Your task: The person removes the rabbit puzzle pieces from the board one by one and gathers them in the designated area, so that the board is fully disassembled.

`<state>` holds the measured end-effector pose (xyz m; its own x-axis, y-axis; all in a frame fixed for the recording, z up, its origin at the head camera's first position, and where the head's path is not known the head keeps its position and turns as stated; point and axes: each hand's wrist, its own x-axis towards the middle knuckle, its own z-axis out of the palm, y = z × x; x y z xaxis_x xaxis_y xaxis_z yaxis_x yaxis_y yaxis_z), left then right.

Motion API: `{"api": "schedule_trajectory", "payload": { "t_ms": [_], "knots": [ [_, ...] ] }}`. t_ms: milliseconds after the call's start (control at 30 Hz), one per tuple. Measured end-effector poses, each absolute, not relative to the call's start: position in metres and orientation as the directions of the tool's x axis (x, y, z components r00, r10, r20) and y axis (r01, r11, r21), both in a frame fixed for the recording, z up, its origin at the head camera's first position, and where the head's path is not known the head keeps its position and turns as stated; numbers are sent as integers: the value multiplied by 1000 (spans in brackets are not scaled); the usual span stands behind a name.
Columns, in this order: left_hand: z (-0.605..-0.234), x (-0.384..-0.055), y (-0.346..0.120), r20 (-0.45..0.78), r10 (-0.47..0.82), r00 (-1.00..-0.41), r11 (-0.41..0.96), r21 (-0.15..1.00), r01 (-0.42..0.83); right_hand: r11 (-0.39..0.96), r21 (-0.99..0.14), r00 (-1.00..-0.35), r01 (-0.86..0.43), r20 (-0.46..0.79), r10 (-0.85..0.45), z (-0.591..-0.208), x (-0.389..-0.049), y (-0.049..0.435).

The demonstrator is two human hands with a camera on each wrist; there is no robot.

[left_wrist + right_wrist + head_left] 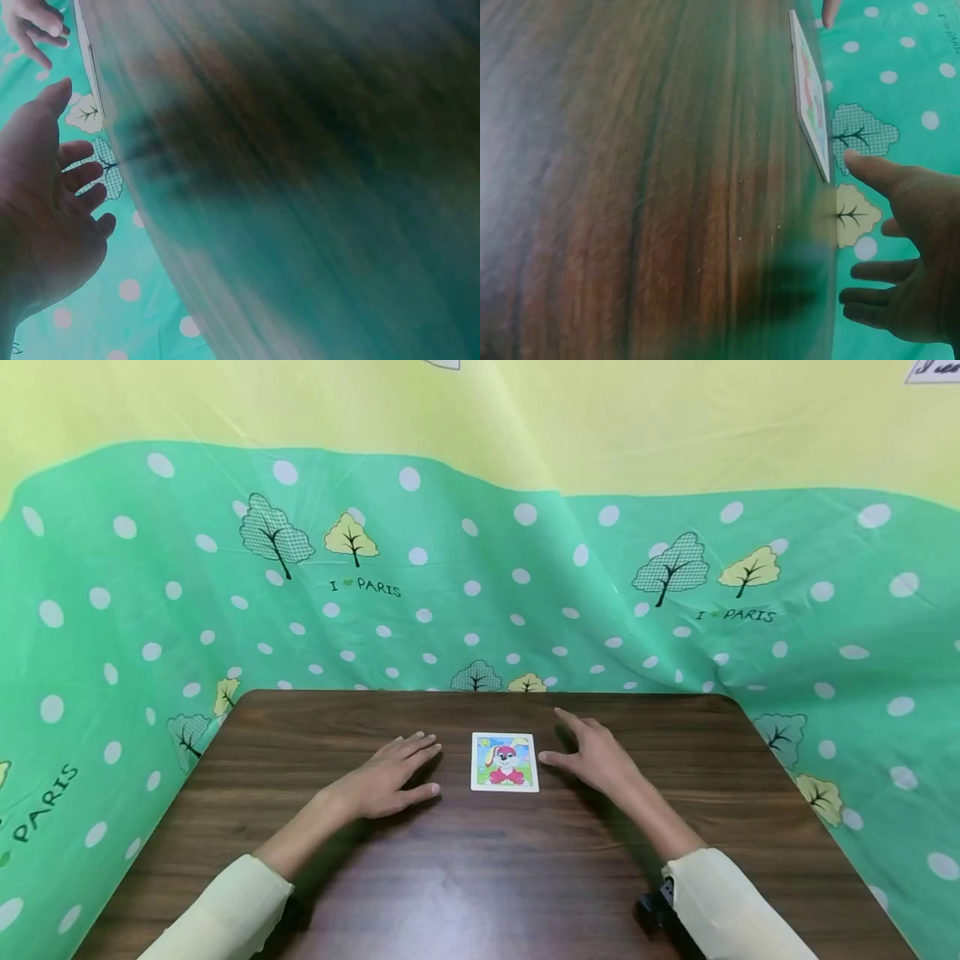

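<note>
A square picture card or small puzzle (pixel 505 762), with a pink rabbit and a white border, lies flat on the brown wooden table (pixel 450 852). In the right wrist view the same rabbit picture (pixel 810 97) appears edge-on and looks fairly thin. To its left is my left hand (pixel 386 779), fingers extended and apart from it. My right hand (pixel 592 753) is on the other side, its thumb tip close to the picture's right edge; whether they touch I cannot tell. Neither hand holds anything. The left wrist view shows my left palm (pixel 56 195) with the fingers spread.
Behind the table hangs a green and yellow cloth (pixel 480 552) with white dots and printed trees. A black strap-like device (pixel 654 912) sits at my right wrist, by the cream sleeve (pixel 731 902). The table's back edge runs just beyond the hands.
</note>
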<state>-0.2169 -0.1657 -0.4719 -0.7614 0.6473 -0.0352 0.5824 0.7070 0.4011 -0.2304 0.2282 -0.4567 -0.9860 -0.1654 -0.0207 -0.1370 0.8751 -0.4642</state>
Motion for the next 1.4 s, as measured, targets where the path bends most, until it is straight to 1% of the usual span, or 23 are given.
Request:
{"api": "schedule_trajectory", "payload": {
  "t_ms": [167,300,667,867,1133,1400],
  "knots": [
    [-473,-216,-164,-68,649,-758,712,405,574,864,-473,-981,-171,3,-192,-456,-235,223],
    [-473,-217,-161,-78,662,-746,710,385,590,854,-481,-977,-199,26,-214,-455,-238,219],
    [-476,-221,-156,-93,679,-728,702,375,606,796,-543,-951,-267,15,-308,-458,-248,207],
    [-478,-223,-152,-96,705,-703,681,371,632,753,-604,-945,-263,5,-326,-462,-254,197],
    [-478,-224,-145,-132,697,-705,702,326,633,668,-690,-927,-279,13,-374,-467,-264,186],
    [-477,-225,-138,-160,682,-714,720,322,615,606,-765,-911,-217,-64,-408,-469,-273,181]
  ]
}}
